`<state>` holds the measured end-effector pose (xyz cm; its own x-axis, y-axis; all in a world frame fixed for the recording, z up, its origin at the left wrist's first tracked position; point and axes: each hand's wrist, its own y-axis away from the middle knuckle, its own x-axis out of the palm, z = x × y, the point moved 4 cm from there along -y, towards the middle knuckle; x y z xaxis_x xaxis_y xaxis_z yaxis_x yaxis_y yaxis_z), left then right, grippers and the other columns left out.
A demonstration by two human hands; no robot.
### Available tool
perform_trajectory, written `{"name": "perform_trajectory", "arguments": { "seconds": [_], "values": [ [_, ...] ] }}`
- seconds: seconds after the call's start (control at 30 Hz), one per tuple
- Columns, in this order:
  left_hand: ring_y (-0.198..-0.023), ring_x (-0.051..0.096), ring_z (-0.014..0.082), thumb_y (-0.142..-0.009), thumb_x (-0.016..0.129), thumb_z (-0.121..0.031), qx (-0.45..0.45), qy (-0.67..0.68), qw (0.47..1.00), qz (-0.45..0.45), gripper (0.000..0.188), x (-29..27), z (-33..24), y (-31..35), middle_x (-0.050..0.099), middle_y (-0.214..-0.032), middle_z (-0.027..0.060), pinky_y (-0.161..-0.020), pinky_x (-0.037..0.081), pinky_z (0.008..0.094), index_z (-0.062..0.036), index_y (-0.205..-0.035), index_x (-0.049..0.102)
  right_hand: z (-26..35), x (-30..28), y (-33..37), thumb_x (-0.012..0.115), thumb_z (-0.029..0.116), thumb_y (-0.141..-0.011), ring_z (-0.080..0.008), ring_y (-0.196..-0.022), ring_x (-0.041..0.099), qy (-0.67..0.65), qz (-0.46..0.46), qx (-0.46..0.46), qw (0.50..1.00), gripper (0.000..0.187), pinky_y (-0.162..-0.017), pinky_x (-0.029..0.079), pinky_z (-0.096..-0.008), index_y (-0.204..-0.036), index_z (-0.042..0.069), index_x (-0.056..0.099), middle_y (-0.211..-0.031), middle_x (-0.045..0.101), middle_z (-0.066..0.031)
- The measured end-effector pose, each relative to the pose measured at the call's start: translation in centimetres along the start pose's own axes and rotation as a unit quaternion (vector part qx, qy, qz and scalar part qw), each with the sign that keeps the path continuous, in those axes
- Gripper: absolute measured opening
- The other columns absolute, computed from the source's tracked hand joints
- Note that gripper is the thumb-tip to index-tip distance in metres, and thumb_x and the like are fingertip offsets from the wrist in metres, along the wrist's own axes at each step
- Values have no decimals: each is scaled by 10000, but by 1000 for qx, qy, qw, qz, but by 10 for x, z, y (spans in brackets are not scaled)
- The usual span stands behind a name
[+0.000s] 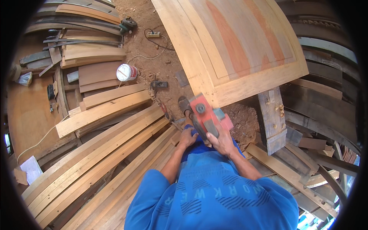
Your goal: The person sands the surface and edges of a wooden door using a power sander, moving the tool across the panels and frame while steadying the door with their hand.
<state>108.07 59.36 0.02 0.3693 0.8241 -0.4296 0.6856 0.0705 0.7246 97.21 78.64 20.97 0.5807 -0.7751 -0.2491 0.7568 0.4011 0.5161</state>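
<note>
from the wearer's head, one wide fisheye view looks steeply down and forward, with the blue shirt (212, 184) close below and the wooden panel (245, 44) farther ahead.

"How does the electric hand planer (210, 115) look?"

"Red and dark grey, with a teal patch, slightly blurred. It's held near the frame's centre, slanting from upper left to lower right."

"And the panelled wooden door (243, 42)?"

"Pale-bordered, reddish streaks along its inner panel, spread across the upper centre and right. The planer overlaps its lower left corner; I can't tell whether they touch."
</note>
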Motion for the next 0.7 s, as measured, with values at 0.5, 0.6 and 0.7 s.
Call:
{"name": "perform_trajectory", "arguments": {
  "seconds": [0.5, 0.6, 0.7],
  "values": [
    [-1529, 91, 547, -756, 852, -536, 58, -74, 946, -311, 1334, -68, -189, -34, 115, -1638, 391, -1240, 128, 619, 106, -1596, 37, 111, -118, -100, 617, 442, -1025, -84, -625, 529, -120, -116, -118, 979, 446, -546, 447, -286, -1086, 1, 627, -745, 570, 3],
    [-1549, 71, 510, -713, 894, -524, 14, 6, 956, -294, 1393, -64, -201, -42, 86, -1666, 340, -1257, 136, 588, 66, -1614, 11, 87, -128, -84, 599, 433, -1036, -69, -599, 500, -140, -132, -89, 977, 409, -514, 414, -269, -1042, 24, 597, -726, 548, 12],
    [-1557, 90, 500, -731, 893, -495, 50, 10, 952, -302, 1353, -64, -201, -50, 123, -1658, 350, -1264, 123, 575, 70, -1612, 35, 59, -132, -74, 593, 403, -1042, -52, -584, 471, -105, -146, -75, 981, 375, -497, 390, -257, -1067, 29, 606, -717, 526, 29]
  ]
}}
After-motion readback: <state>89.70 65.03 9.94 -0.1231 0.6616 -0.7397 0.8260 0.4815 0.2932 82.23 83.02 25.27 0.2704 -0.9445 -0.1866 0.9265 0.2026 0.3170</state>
